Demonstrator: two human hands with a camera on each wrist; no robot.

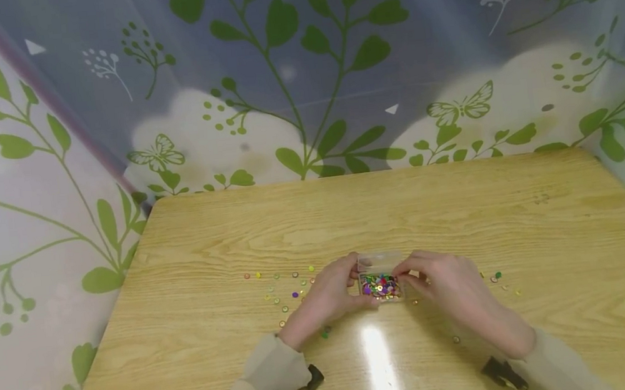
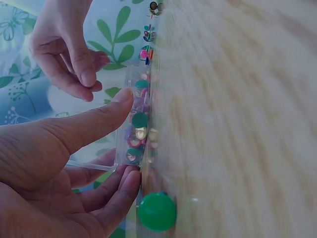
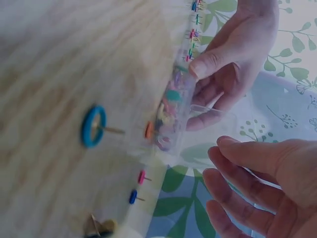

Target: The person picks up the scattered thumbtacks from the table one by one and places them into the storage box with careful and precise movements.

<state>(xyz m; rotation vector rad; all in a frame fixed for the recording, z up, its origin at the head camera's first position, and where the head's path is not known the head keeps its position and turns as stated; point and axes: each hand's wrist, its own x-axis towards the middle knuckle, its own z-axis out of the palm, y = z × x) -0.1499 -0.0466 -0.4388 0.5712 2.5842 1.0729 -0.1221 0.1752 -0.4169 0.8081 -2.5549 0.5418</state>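
A small clear plastic box full of colourful thumbtacks [image 1: 380, 286] sits on the table, its clear lid [image 1: 381, 260] raised on the far side. My left hand [image 1: 330, 292] holds the box at its left end; in the left wrist view the thumb lies along the near side wall [image 2: 125, 101] and the other fingers are at the end and behind. Over the box's right edge is my right hand [image 1: 453, 282], thumb and fingers bent loosely. In the right wrist view those fingertips [image 3: 225, 142] are apart from the box, with no tack visible between them.
Loose thumbtacks [image 1: 295, 294] lie scattered left of the box, with several more [image 1: 494, 279] to the right. Close to the wrist cameras are a green tack [image 2: 157, 212] and a blue tack [image 3: 93, 126]. A leaf-patterned curtain [image 1: 292, 96] stands behind the wooden table [image 1: 209, 236].
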